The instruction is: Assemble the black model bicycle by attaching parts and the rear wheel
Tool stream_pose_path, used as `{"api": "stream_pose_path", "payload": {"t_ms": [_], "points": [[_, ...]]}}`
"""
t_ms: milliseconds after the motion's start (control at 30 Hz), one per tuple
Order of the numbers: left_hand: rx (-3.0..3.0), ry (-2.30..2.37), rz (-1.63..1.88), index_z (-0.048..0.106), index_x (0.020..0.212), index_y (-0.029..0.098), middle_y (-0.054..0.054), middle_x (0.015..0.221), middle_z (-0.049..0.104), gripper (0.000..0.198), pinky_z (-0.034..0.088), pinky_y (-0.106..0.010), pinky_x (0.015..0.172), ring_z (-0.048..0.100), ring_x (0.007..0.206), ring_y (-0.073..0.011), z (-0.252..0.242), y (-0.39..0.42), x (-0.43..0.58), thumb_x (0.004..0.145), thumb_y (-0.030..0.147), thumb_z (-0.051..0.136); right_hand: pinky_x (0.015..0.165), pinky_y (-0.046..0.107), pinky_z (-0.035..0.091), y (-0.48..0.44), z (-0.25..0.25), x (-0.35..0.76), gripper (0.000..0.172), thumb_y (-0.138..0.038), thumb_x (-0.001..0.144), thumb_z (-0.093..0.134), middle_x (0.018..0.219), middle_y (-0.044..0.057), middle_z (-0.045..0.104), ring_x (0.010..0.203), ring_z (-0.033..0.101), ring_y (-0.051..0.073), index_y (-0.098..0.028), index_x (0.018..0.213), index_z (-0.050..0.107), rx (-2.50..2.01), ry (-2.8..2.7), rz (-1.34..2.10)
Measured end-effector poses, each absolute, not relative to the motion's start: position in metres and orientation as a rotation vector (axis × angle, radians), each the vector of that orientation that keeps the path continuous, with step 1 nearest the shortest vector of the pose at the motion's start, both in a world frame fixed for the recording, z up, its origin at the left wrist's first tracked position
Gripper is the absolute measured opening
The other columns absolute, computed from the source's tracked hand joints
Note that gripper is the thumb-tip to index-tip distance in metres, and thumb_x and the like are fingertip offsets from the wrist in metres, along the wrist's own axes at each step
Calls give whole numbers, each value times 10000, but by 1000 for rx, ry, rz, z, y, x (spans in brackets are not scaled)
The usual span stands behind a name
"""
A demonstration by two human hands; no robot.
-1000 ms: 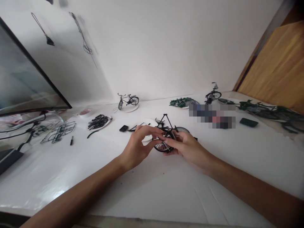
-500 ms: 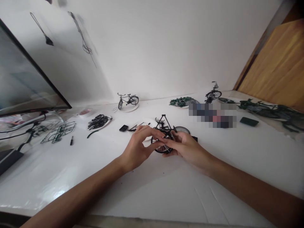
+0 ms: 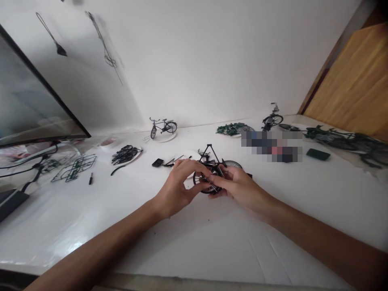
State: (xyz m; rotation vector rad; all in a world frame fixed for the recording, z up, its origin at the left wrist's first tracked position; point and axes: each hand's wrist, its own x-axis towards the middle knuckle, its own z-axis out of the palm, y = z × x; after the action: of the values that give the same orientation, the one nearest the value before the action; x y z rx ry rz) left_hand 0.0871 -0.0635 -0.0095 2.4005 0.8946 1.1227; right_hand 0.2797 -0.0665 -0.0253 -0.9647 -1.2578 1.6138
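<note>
In the middle of the table, a black model bicycle (image 3: 214, 154) is held between both hands, its frame rising above the fingers and a spoked wheel (image 3: 200, 186) low between them. My left hand (image 3: 185, 181) curves over the wheel from the left, thumb and fingertips closed at its hub area. From the right, my right hand (image 3: 233, 182) grips the bicycle around the wheel, fingers partly behind and below it. The fingertips of both hands nearly meet, so the small part between them is hidden. A second spoked wheel (image 3: 233, 164) shows just behind my right hand.
Behind stand a finished model bicycle (image 3: 164, 127) and another small bicycle (image 3: 273, 119). Plates hold black parts (image 3: 126, 154) and green parts (image 3: 230, 128). Green sprue frames (image 3: 75, 167) and a small screwdriver (image 3: 91, 178) lie left. A dark green block (image 3: 318, 154) and a monitor (image 3: 33, 97) flank the table.
Both hands stay at the wheel with only slight finger shifts. The bicycle has hardly moved; the whole view has shifted a little.
</note>
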Motion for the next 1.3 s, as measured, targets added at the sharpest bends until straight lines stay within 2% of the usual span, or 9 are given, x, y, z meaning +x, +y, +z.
{"api": "stream_pose_path", "payload": {"t_ms": [233,400,633,800,967,1067,1200,1300], "points": [[2512,759,1031,627,1038,231,-2,956,710,188,386,-362,916,598,904,-172,-7,-64,85,877,195,719,754,334,652,-67,-24,280,230,-336,839,757,1035,87,723,918,706,206,-164,980,697,-1019,-1232,1596],[2534,860,1099,605,1059,226,-15,994,706,197,388,-360,869,595,898,-177,-7,-63,85,892,175,696,754,343,652,-66,-24,280,255,-349,843,752,1039,89,724,944,707,216,-166,1012,693,-985,-1238,1609],[2560,793,1038,636,1001,233,1,975,710,103,392,-354,894,600,903,-166,-7,-63,86,919,174,657,771,364,650,-64,-34,282,298,-396,829,759,1028,87,721,923,709,215,-178,1024,706,-966,-1271,1629],[2433,907,1023,624,989,225,2,987,688,72,379,-364,933,607,928,-154,-9,-61,85,945,169,615,700,367,662,-63,-34,281,286,-380,817,769,1070,92,689,955,677,232,-191,1019,694,-1029,-1250,1584],[2348,846,1046,634,1008,208,-42,990,685,123,445,-352,871,613,904,-163,-11,-59,84,960,130,552,674,352,655,-63,-31,280,309,-349,807,776,1059,102,670,944,665,234,-171,1044,688,-1068,-1245,1594],[2324,798,1062,643,1022,202,-58,983,693,118,482,-342,833,621,883,-168,-12,-60,84,948,145,569,658,333,649,-63,-33,281,293,-345,815,768,1075,103,676,954,661,229,-172,1040,693,-1038,-1242,1597],[2329,815,1064,657,1021,225,-40,989,709,123,466,-387,896,622,882,-173,-14,-63,87,916,163,637,675,308,636,-63,-35,283,293,-389,825,760,1121,111,691,967,678,227,-185,1027,700,-984,-1245,1649],[2249,848,1083,651,990,209,-41,969,683,91,481,-320,776,604,836,-155,-16,-61,88,907,174,657,670,304,630,-64,-33,282,263,-361,845,739,1101,108,700,935,680,216,-183,1035,704,-992,-1244,1657]]}}
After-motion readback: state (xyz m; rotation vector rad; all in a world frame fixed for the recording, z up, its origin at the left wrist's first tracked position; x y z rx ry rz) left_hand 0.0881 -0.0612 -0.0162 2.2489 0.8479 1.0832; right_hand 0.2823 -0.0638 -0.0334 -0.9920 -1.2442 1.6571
